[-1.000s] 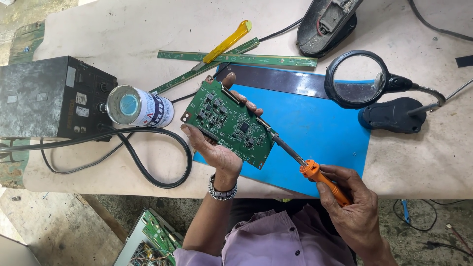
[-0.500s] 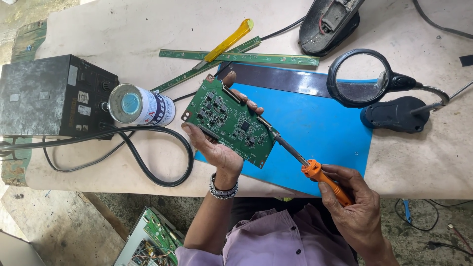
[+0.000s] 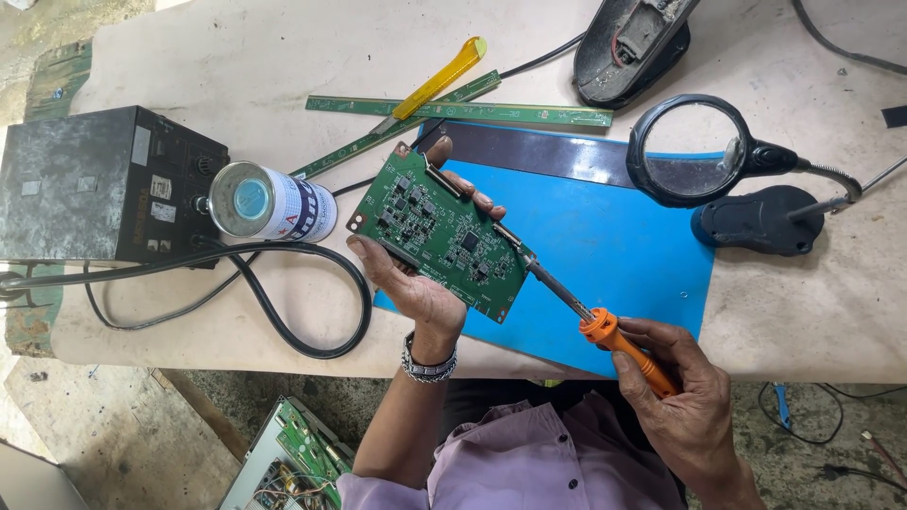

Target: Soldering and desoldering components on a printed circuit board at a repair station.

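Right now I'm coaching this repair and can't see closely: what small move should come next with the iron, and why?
Probably hold the soldering iron steady. Its tip appears to meet the right edge of the green circuit board, which the left hand holds tilted above the blue mat. The right hand grips the orange handle far back, so small wobbles would shift the tip.

Green circuit board in left hand, orange-handled soldering iron in right hand, tip at board edge.
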